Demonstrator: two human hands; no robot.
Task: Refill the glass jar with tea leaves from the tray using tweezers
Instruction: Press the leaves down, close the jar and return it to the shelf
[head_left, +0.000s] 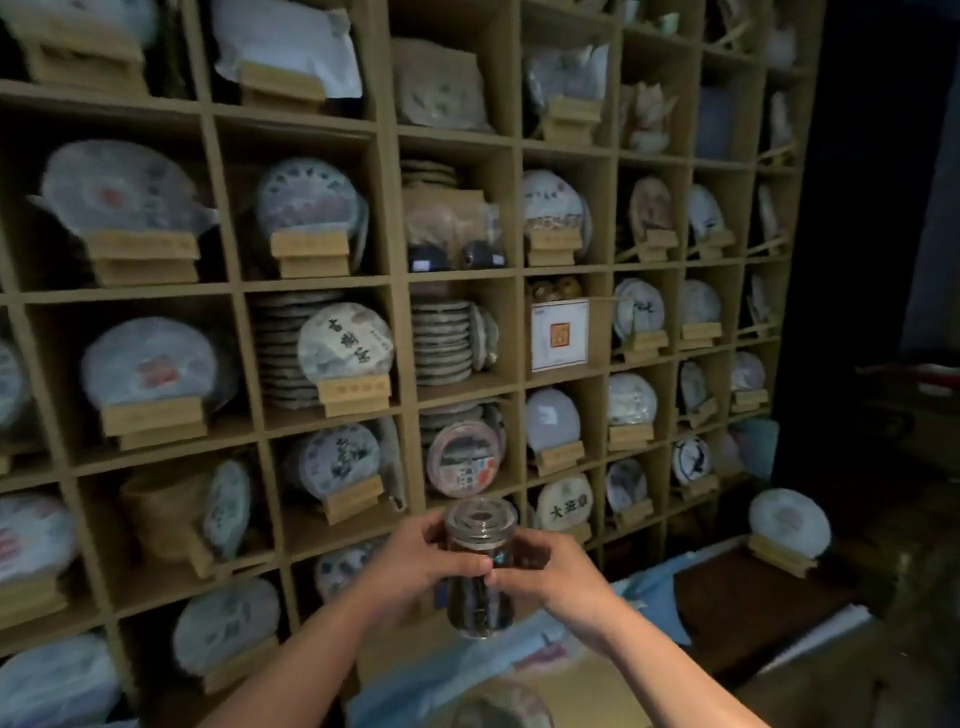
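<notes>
In the lower centre of the frame both hands are clamped on the jar (480, 566): the left hand (415, 564) wraps its left side with the thumb across the front, and the right hand (550, 569) curls round its right side, thumb tips almost meeting on the glass. The jar stands between them with its long axis upright, lid (481, 515) on top, dark leaves (475, 608) showing in its lower part, so neither hand is nearer. Behind it rises the shelf (395, 280) of wrapped tea cakes; no tray or tweezers show, so the refill looks not yet begun.
</notes>
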